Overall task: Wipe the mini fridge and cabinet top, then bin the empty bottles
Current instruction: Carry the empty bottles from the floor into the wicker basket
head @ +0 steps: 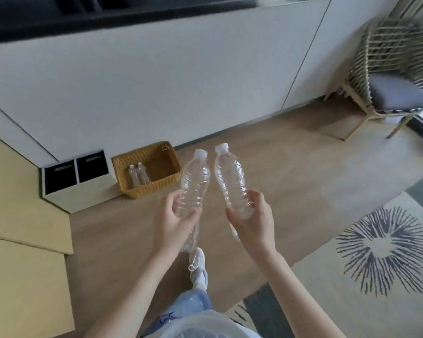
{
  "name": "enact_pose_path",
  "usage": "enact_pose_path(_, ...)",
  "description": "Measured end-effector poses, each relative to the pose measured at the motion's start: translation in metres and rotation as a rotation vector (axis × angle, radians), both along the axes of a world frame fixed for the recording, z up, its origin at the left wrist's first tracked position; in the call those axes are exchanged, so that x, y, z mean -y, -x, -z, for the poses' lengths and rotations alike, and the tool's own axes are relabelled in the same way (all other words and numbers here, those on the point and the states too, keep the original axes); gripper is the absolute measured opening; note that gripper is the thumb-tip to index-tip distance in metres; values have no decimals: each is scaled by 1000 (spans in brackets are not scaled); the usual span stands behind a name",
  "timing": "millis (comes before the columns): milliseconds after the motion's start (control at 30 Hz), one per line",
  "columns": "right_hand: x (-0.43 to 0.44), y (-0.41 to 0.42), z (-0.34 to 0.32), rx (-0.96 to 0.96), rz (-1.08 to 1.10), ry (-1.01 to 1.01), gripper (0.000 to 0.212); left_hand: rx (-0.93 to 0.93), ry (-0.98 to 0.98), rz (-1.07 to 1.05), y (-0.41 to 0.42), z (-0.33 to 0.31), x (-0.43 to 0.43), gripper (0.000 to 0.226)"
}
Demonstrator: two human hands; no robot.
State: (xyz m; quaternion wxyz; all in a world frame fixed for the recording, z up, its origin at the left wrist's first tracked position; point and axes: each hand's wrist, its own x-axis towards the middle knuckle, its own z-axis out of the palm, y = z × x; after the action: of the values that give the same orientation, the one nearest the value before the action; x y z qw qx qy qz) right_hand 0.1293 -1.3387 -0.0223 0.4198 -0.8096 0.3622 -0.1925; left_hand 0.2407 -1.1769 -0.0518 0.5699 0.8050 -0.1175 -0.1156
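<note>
My left hand [172,217] grips the base of an empty clear plastic bottle [195,181] with a white cap. A second clear bottle pokes out below that hand. My right hand [252,219] holds another empty capped bottle [231,181] by its lower half. Both bottles point up and away over the wooden floor. A woven yellow basket [167,164] stands on the floor ahead and to the left, against the white cabinet front [156,76]. Two empty bottles [138,175] lie inside it.
A white two-slot bin with black openings [76,176] stands left of the basket. A rope-woven chair with a grey cushion [391,76] stands at the far right. A patterned rug [381,247] covers the floor on the right. My foot [198,267] is below the hands.
</note>
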Motion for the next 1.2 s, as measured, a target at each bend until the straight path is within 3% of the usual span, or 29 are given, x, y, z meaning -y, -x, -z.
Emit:
enact_pose_path(300, 80, -194, -9, -16, -161, 75, 56, 211, -63, -153, -182, -17, 67, 47)
enact_pose_path(533, 141, -316, -4, -39, -283, 54, 49, 160, -89, -309, -275, -15, 110, 44)
enact_pose_path(833, 205, -490, 15, -69, -595, 46, 50, 64, -149, -583, -379, -23, 162, 45)
enact_pose_path(1033, 200, -586, 23, -108, -844, 9, 50, 21, -173, -808, -418, -17, 161, 45)
enact_pose_path(1200, 170, -623, 44, -150, -891, -60, 49, -73, -146, -895, -448, 5, 132, 52)
